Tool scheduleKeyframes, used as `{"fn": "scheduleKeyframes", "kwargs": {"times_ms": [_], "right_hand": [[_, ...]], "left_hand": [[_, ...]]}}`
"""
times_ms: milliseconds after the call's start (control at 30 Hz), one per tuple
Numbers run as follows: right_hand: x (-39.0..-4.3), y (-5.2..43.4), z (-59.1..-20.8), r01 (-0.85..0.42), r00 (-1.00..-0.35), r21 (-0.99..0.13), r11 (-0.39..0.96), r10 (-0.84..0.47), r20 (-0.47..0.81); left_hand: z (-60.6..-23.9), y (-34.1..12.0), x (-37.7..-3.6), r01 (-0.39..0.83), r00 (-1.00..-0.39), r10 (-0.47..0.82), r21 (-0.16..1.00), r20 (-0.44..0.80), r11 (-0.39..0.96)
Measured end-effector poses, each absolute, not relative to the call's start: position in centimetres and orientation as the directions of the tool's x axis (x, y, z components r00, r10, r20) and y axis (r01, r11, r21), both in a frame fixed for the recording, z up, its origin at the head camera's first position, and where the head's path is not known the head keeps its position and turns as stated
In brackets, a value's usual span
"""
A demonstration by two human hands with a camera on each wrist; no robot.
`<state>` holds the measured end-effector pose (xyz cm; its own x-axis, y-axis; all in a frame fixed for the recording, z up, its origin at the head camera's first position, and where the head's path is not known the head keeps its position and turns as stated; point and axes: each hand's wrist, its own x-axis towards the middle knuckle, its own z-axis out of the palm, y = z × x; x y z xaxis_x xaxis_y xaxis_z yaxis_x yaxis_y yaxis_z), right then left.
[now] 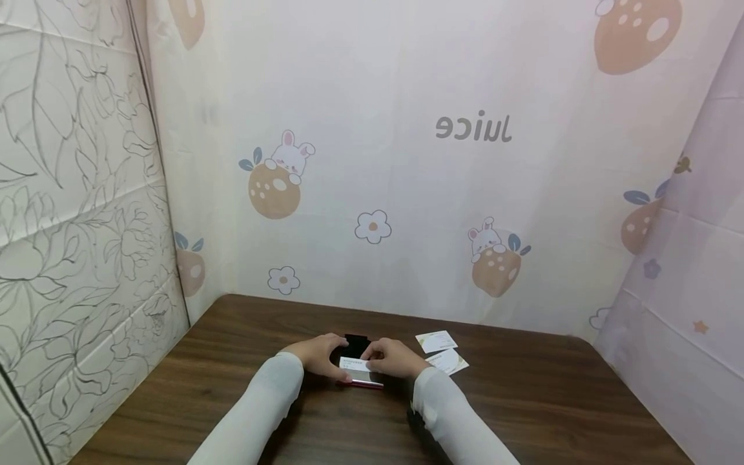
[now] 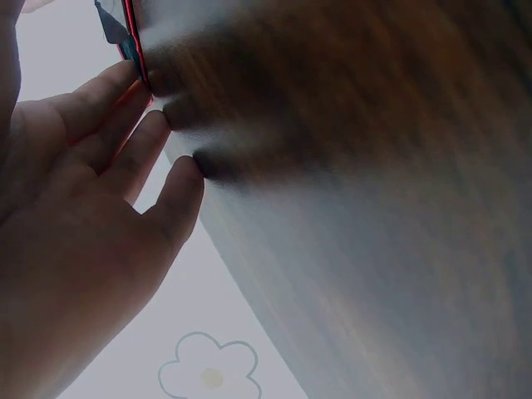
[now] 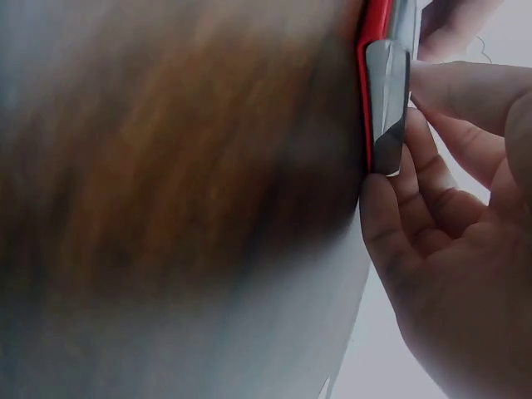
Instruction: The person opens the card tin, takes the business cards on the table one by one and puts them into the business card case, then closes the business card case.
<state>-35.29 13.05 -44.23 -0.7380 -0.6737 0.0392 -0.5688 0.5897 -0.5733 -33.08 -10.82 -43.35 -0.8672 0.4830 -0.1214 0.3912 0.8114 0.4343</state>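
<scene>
1. Card case (image 1: 359,373), flat and slim, with a red edge, a shiny metal face and a black open part at its far side; lying near the middle of the dark wooden table (image 1: 523,413), toward the near edge, held between both hands.
2. One white business card (image 1: 354,363) resting on or in the case, printed side up; whether fully seated or only partly slid in cannot be told.
3. Left hand (image 1: 316,354) at the case's 9 o'clock side, fingers curled round its edge; fingertips (image 2: 158,83) seen from the left wrist touching the red rim (image 2: 133,37) where it meets the table.
4. Right hand (image 1: 392,356) at the 3 o'clock side, fingers bent and pinching the case's end; polished metal corner (image 3: 387,108) and red edge (image 3: 371,50) close against the fingers (image 3: 449,91) in the right wrist view.
5. Judged handling: case likely light, rigid and smooth, so slippery on the polished face; best gripped by the long edges, not the flat shiny surface. Card thin, bendable, easily creased; best taken by its short edges with a light pinch.
6. Two more loose business cards at roughly 2 o'clock from the case: far card (image 1: 436,341) and near card (image 1: 449,361), close together, just beside the right hand but apart from it.
7. Count: one case, three cards in all, two hands, both in pale long sleeves (image 1: 261,413).
8. Beyond the table, a pale curtain (image 1: 407,194) printed with rabbits, fruit and flowers.
</scene>
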Motion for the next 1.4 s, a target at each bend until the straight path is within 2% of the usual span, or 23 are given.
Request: {"fn": "scheduleKeyframes", "kwargs": {"times_ms": [533, 967, 1400], "right_hand": [[-35.0, 13.0, -44.2, -0.549, -0.758, -0.589, 0.593, -0.65, 0.052], [-34.3, 13.9, -43.8, -0.594, -0.733, -0.56, 0.578, -0.676, 0.08], [-34.6, 19.4, -43.3, -0.498, -0.841, -0.564, 0.658, -0.525, 0.13]], "left_hand": [[-43.3, -10.8, -33.1, 0.394, -0.868, 0.484, 0.437, -0.114, 0.809], [-43.2, -10.7, -32.9, 0.382, -0.872, 0.475, 0.442, -0.117, 0.811], [-43.6, -10.8, -33.0, 0.401, -0.866, 0.488, 0.438, -0.105, 0.805]]}}
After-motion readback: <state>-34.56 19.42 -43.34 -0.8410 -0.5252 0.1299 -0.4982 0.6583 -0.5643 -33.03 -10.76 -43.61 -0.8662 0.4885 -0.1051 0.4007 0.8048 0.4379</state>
